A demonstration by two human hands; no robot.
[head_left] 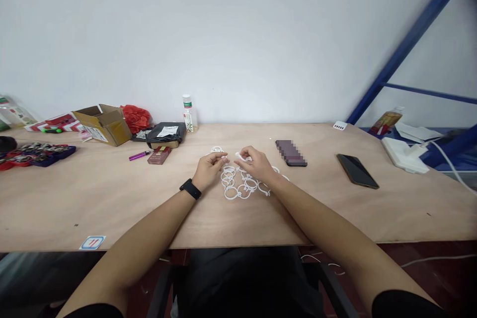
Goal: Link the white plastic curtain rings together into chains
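Note:
A heap of several white plastic rings [238, 185] lies on the wooden table [112, 198] in front of me. My left hand [209, 168], with a black band on the wrist, pinches a small white ring piece at its fingertips above the heap's far left. My right hand [256, 163] is curled, its fingers pinching another white piece just right of the left hand. The two sets of fingertips are almost touching over the heap.
Two phones lie to the right: one [291, 153] near the hands, a black one [357, 171] farther out. At left are a cardboard box [102, 125], black bag [166, 134], small bottle [189, 113], purple lighter [139, 155], red packet [159, 155] and trays of parts [35, 153]. A blue frame [410, 39] rises at right.

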